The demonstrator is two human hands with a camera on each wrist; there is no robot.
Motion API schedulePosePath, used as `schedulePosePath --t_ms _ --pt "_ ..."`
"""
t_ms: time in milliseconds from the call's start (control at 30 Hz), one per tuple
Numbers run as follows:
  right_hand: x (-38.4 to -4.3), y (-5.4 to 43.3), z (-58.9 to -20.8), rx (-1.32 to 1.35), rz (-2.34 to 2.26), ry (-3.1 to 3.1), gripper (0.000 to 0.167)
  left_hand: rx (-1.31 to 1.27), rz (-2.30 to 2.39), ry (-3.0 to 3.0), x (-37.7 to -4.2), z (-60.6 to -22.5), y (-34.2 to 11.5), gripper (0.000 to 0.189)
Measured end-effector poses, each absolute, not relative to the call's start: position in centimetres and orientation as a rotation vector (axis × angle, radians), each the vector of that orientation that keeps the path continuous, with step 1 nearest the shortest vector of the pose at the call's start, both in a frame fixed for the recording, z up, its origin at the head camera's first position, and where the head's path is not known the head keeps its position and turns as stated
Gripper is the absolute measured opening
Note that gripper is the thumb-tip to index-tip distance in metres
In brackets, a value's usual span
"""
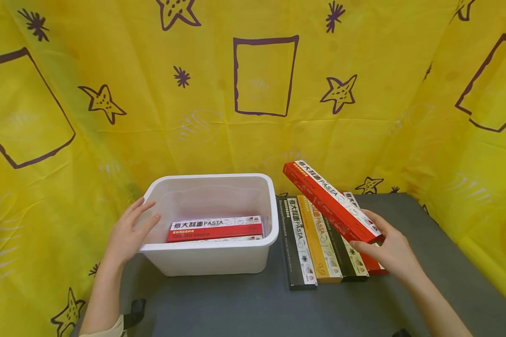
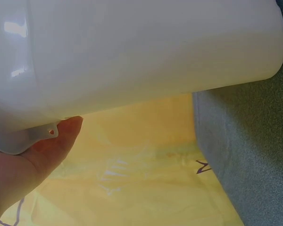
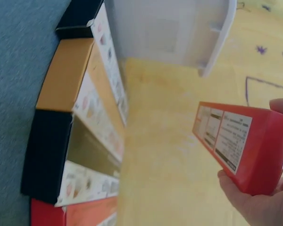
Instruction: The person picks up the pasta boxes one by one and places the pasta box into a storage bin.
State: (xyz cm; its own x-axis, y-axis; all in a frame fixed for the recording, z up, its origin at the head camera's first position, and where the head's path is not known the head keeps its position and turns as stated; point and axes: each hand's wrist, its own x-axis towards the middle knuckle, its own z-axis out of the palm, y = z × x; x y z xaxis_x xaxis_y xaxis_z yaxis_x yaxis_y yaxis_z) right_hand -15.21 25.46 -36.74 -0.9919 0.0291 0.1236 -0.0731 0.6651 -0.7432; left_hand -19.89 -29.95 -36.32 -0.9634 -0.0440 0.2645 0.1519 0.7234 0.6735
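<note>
My right hand (image 1: pixel 390 248) pinches a red pasta box (image 1: pixel 331 201) near its close end, thumb on one side and fingers on the other. The box is tilted in the air above a row of pasta boxes: a black box (image 1: pixel 297 243), an orange box (image 1: pixel 320 243), another black box (image 1: pixel 349 252) and a red box (image 1: pixel 373 264) partly hidden. At the left end of the white bin (image 1: pixel 211 257), my left hand (image 1: pixel 128 231) grips the rim. Inside the bin lies a red tomato-sauce pasta box (image 1: pixel 217 229), with another white-labelled box edge in front, mostly hidden by the wall.
The bin and the row stand side by side on a dark grey table (image 1: pixel 219 306). A yellow patterned curtain (image 1: pixel 261 140) hangs behind and along both sides. The bin's right end is close to the nearest black box.
</note>
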Motion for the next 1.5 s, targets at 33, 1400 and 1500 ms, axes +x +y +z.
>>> schedulePosePath --t_ms 33,1400,1500 --pt "-15.2 25.3 -36.6 0.048 1.243 -2.744 0.079 -0.083 -1.076 -2.667 -19.9 -36.3 -29.9 0.059" --pt "-19.2 14.8 -32.5 0.700 1.700 -2.579 0.067 -0.055 -1.135 -2.690 -19.8 -36.1 -29.8 0.062" --pt "-20.2 13.9 -32.0 0.761 1.731 -2.591 0.067 -0.055 -1.134 -2.690 -19.8 -36.1 -29.7 0.062"
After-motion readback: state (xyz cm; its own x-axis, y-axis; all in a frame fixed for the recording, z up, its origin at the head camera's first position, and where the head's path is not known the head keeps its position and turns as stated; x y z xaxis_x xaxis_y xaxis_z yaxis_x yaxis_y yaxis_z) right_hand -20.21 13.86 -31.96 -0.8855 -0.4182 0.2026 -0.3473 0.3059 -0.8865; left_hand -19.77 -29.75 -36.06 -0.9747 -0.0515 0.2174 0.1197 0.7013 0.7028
